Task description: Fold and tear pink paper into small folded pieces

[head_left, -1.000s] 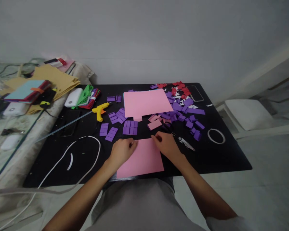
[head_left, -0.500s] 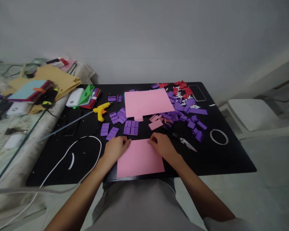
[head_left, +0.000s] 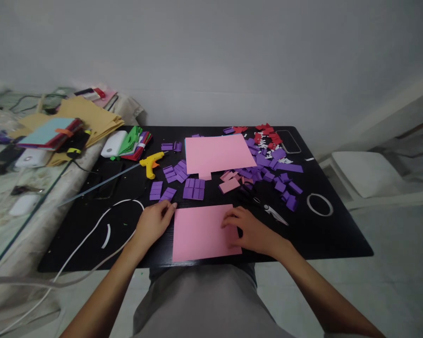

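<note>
A pink sheet of paper (head_left: 200, 234) lies flat at the table's front edge. My left hand (head_left: 155, 219) rests just left of its upper left corner, fingers loosely bent and thumb apart, with nothing visible in it. Over the sheet's right side is my right hand (head_left: 248, 230), its fingers spread and slightly blurred, holding nothing. Beyond the sheet are folded purple paper pieces (head_left: 193, 189) and a small pink strip (head_left: 229, 185). Scissors (head_left: 275, 213) lie to the right of the sheet, their handles hard to see against the black table.
A stack of larger pink sheets (head_left: 218, 152) lies behind, among purple scraps (head_left: 264, 162) and red scraps (head_left: 268, 131). A yellow glue gun (head_left: 150, 164) and white cable (head_left: 91, 234) are on the left. A ring (head_left: 319, 204) lies on the right of the black table (head_left: 338, 244).
My left hand has moved left off the sheet's top edge. My right hand has come down and right along the sheet, its fingers opening. The sheet stays nearly in place.
</note>
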The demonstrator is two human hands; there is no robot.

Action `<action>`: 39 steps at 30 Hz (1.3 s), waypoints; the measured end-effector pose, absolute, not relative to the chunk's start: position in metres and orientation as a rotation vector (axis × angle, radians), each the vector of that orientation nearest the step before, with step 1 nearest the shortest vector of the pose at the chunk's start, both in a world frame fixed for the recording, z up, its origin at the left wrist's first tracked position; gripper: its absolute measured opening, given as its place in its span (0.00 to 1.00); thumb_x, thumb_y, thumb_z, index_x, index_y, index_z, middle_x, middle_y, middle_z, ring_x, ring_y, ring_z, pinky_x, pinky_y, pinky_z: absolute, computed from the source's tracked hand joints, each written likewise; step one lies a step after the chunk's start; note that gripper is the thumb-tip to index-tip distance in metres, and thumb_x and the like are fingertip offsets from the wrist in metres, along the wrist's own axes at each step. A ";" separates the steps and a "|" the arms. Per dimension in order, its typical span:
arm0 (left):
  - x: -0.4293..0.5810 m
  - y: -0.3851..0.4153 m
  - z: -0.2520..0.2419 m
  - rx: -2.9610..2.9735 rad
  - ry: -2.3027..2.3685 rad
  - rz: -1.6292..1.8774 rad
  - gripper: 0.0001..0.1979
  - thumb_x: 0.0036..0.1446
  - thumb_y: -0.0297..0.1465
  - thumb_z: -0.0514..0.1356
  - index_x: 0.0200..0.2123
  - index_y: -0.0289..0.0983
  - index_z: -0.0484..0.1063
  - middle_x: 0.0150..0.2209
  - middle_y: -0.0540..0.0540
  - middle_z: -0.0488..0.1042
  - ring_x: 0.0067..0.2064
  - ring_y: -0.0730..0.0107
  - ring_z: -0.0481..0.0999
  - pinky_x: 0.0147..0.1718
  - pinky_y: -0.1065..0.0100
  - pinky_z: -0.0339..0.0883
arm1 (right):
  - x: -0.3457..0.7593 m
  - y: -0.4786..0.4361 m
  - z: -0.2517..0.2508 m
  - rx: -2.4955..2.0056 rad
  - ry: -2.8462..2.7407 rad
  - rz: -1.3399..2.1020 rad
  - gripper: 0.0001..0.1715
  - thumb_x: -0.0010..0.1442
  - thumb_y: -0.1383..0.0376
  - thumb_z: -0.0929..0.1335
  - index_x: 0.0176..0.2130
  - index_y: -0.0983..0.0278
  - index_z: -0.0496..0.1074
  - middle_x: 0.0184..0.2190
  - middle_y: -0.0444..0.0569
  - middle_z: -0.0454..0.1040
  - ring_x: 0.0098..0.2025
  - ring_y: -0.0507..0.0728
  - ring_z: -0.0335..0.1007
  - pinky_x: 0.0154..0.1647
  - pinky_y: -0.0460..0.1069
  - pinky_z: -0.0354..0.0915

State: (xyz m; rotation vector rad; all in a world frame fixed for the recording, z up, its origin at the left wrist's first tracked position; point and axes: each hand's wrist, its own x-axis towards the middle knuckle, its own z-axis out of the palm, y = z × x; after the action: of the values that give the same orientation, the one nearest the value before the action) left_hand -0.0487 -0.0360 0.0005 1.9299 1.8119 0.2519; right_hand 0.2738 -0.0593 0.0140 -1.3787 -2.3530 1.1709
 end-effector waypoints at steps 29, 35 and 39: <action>-0.067 -0.054 -0.012 1.706 1.112 0.806 0.43 0.58 0.69 0.51 0.56 0.41 0.80 0.61 0.35 0.77 0.64 0.41 0.74 0.64 0.44 0.66 | 0.271 -0.041 0.024 -1.319 -1.646 1.240 0.22 0.63 0.47 0.73 0.32 0.62 0.80 0.29 0.46 0.77 0.33 0.55 0.70 0.36 0.49 0.66; -0.028 -0.045 -0.004 1.520 1.171 0.837 0.23 0.61 0.47 0.68 0.54 0.40 0.80 0.53 0.42 0.83 0.53 0.51 0.82 0.53 0.53 0.75 | 0.261 -0.022 0.035 -1.236 -1.108 1.447 0.29 0.52 0.41 0.78 0.25 0.63 0.75 0.23 0.42 0.71 0.25 0.51 0.63 0.27 0.47 0.59; -0.015 -0.042 0.004 1.259 1.154 0.937 0.24 0.57 0.48 0.70 0.49 0.38 0.79 0.41 0.44 0.85 0.37 0.59 0.84 0.35 0.63 0.78 | 0.257 -0.014 0.035 -1.193 -0.835 1.544 0.28 0.52 0.39 0.77 0.34 0.61 0.80 0.32 0.47 0.81 0.33 0.58 0.76 0.36 0.51 0.72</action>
State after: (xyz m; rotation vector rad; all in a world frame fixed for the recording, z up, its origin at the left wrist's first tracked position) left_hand -0.0149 -0.0417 0.0036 1.2585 1.1539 0.9369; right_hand 0.2574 -0.0136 0.0345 -1.1929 -0.8350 1.5440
